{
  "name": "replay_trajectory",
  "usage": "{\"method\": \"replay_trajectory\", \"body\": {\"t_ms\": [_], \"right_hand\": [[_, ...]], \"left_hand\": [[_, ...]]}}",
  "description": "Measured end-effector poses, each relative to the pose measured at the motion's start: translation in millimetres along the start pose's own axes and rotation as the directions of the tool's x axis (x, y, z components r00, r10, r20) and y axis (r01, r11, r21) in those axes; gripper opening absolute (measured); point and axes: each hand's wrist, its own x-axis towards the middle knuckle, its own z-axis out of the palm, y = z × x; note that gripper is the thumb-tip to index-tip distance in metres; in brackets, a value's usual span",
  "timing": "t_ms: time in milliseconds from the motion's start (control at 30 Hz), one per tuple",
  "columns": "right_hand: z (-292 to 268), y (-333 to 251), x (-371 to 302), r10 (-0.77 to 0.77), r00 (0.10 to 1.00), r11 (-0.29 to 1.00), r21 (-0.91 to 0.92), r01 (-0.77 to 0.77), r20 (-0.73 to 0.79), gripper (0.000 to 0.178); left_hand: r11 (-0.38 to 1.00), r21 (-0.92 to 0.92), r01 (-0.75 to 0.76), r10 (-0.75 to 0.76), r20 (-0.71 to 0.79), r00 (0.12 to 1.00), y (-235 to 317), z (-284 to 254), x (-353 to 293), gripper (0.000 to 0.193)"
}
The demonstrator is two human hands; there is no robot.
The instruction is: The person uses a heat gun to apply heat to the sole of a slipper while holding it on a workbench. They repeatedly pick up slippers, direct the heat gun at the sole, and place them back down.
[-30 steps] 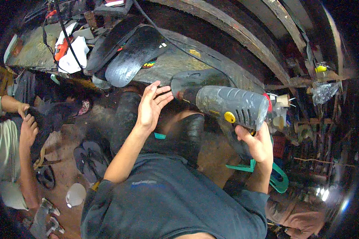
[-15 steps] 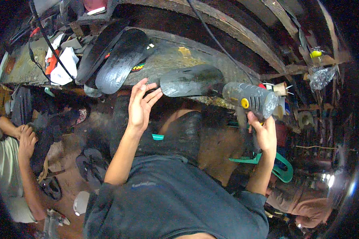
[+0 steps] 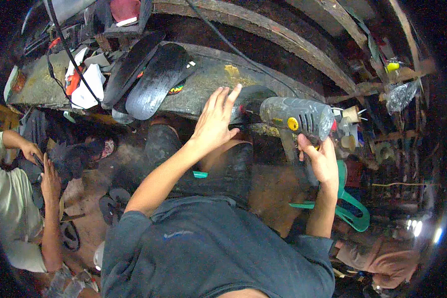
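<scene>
My right hand (image 3: pixel 322 161) is wrapped round the handle of a grey heat gun (image 3: pixel 294 116) with a yellow dial. The gun lies level over the front of the workbench, its nozzle directed left at a black rubber sole (image 3: pixel 260 93). My left hand (image 3: pixel 212 121) is over the left end of this sole, palm down with fingers stretched out, and hides part of it. Whether the fingers touch the rubber I cannot tell. Two more long black soles, one glossy (image 3: pixel 156 82) and one duller (image 3: pixel 126 77), lie overlapping farther left.
A worn workbench (image 3: pixel 208 72) runs across, with a white cloth (image 3: pixel 90 89) and an orange item at its left. Dark cables hang over it. A co-worker in a pale shirt (image 3: pixel 15 198) sits at left. At right stand a green plastic chair (image 3: pixel 353 218) and another person (image 3: pixel 382 260).
My left hand has moved right and turned palm down over the sole. The heat gun has shifted left, its nozzle now over the sole. The co-worker's hands at left have changed position.
</scene>
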Motion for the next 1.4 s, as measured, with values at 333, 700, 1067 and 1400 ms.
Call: {"method": "replay_trajectory", "body": {"t_ms": [333, 700, 1067, 1400], "right_hand": [[-23.4, -8.5, -38.9, 0.067, 0.990, 0.996, 0.065, -0.059, -0.125, 0.026], [-23.3, 15.6, -20.6, 0.050, 0.983, 0.997, -0.050, -0.059, -0.175, 0.036], [-32.0, 24.7, 10.3, 0.082, 0.977, 0.994, -0.055, -0.095, -0.195, 0.031], [-23.1, 32.9, 47.0, 0.029, 0.987, 0.999, 0.046, -0.022, -0.159, 0.033]], "left_hand": [[0.991, -0.072, 0.116, -0.106, 0.124, 0.987, -8.7, -22.4, 40.2, 0.114], [0.622, -0.697, 0.357, -0.555, -0.070, 0.829, -29.9, -96.5, -15.8, 0.061], [-0.261, -0.935, 0.239, -0.424, 0.333, 0.842, -15.5, -76.9, -75.2, 0.055], [-0.189, -0.960, 0.204, -0.444, 0.269, 0.854, -14.6, -81.4, -80.3, 0.062]]}}
